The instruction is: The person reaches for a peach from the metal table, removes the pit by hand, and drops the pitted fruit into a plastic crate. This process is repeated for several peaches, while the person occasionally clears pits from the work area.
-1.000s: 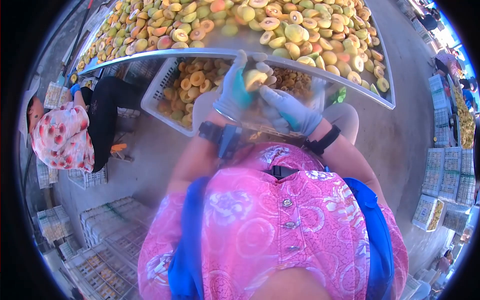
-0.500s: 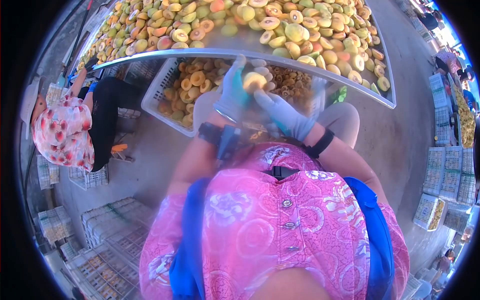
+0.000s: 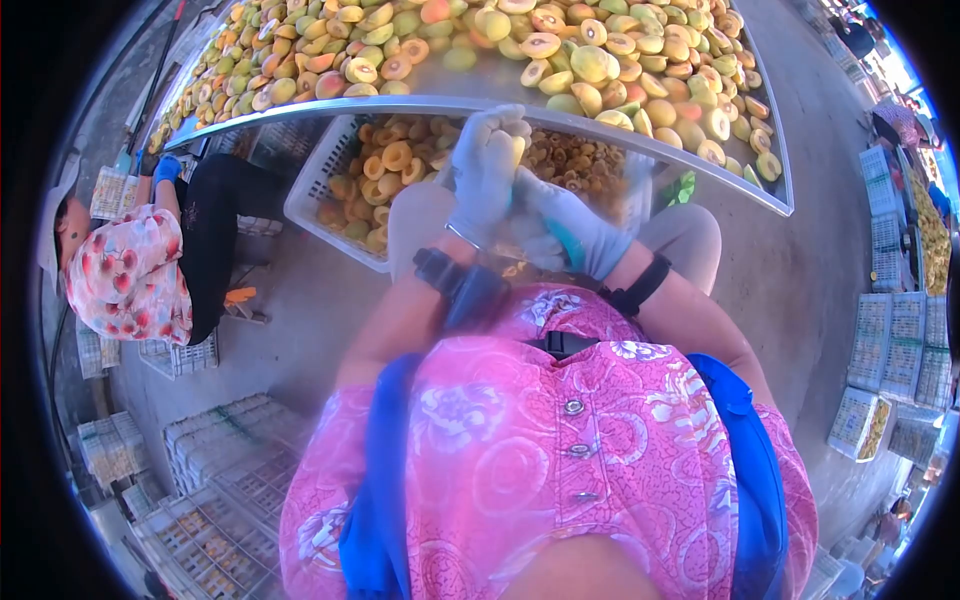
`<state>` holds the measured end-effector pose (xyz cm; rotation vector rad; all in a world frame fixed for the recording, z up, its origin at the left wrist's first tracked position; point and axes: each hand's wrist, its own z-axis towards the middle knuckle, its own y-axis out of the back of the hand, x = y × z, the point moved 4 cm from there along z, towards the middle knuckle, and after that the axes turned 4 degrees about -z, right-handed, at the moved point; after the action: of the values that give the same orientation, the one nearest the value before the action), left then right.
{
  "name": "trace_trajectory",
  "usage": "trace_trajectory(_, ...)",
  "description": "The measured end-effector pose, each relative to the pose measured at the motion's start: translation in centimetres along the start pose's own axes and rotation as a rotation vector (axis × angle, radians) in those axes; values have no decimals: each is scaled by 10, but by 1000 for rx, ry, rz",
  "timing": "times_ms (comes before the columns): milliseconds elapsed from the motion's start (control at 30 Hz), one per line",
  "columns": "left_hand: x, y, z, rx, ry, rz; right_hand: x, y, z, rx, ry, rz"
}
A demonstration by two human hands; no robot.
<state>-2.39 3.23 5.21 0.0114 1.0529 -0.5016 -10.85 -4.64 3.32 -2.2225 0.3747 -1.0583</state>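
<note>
Just under the near edge of the fruit table point(image 3: 430, 103), my left hand point(image 3: 484, 175), in a pale glove, is wrapped round an apricot half point(image 3: 518, 148). Only a bit of the yellow fruit shows past the fingers. Close against it on the right is my right hand point(image 3: 580, 228), gloved with a teal palm. Its thumb points toward the fruit and its fingers curl down, slightly blurred; whatever they hold is hidden. Below both hands stands a white crate point(image 3: 305, 190) with apricot halves point(image 3: 385, 170). Smaller brown pieces point(image 3: 580, 160) lie to its right, partly behind my hands.
Many cut apricots point(image 3: 640, 70) cover the raised table. My knees point(image 3: 690, 235) flank the crate area. A co-worker in a floral shirt point(image 3: 130, 270) sits at left. Stacked crates point(image 3: 230, 440) stand at lower left, with more crates point(image 3: 885, 340) at right.
My left hand has turned over and closed round the apricot half, which was more exposed before. My right fingers have dropped down and away from it. The co-worker's blue-gloved hand has shifted.
</note>
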Motion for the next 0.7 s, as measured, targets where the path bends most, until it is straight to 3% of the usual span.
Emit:
trace_trajectory(133, -1, 6, 4, 66, -87, 130, 0, 12, 17, 63, 208, -180)
trace_trajectory(200, 7, 4, 8, 29, 213, -59, -3, 9, 12, 5, 53, 7)
trace_trajectory(233, 2, 1, 12, 30, 214, -60, 2, 5, 7, 4, 54, 7)
trace_trajectory(300, 11, -4, 7, -214, 780, -541, 4, -2, -3, -52, 27, -32)
trace_trajectory(333, 11, -1, 7, -216, 781, -544, 3, -5, -5, -53, 24, -33)
trace_trajectory(400, 15, -2, 7, -38, 928, -607, 4, -6, -5, -186, 46, -117)
trace_trajectory(533, 22, -3, 8, -28, 824, -514, 4, -4, -8, -140, 57, -119)
trace_trajectory(600, 21, 0, 12, 7, 510, -198, 1, -3, -6, -87, -15, 1)
trace_trajectory(700, 20, 2, 12, 6, 397, -127, -1, -6, -5, -99, -11, -7)
